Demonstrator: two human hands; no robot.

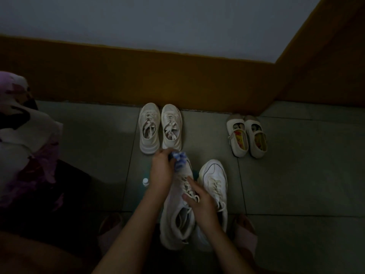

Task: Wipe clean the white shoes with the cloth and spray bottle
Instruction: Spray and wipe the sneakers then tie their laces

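Note:
Two white sneakers lie on the tiled floor in front of me. My left hand grips a blue-and-white cloth against the toe of the left sneaker. My right hand rests on that sneaker's laces, fingers mostly straight and spread. The right sneaker stands beside it, untouched. A small clear spray bottle stands upright on the floor just left of my left wrist.
Another white sneaker pair stands by the brown skirting. A small pair of strap shoes sits at the right. A person in a patterned garment is at the left. My feet in pink slippers flank the sneakers.

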